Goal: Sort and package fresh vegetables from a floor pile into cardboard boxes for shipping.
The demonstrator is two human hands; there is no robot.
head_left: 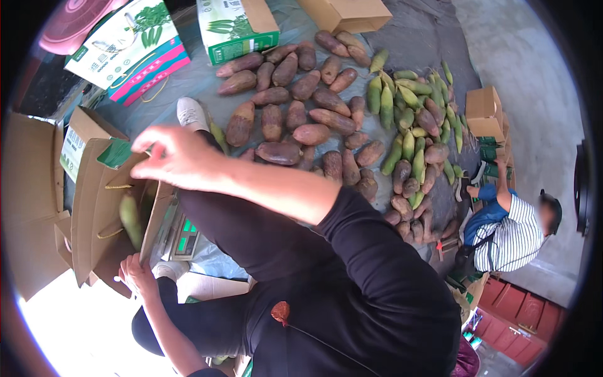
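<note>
My right hand [173, 157] is raised over the open cardboard box [88, 207], thumb and fingers curved apart with nothing seen between them. It is slightly blurred. Lower down, my left hand [138, 276] grips the near edge of the same box by a flap. A small white bit shows beside its fingers, too small to name. Inside the box lies a long, pale green vegetable [130, 220]; deeper contents are in shadow. A yellowish cord handle [110, 234] hangs on the box wall. The box leans over a digital scale [184, 239] with a lit green display.
Thick brown, tuber-like produce [270, 122] covers the sheet ahead, with long green vegetables [408, 100] to the right. Printed cartons [235, 31] and a pink basin [78, 25] stand at the back. A person in a striped shirt [509, 235] sits at right near brown boxes [483, 113].
</note>
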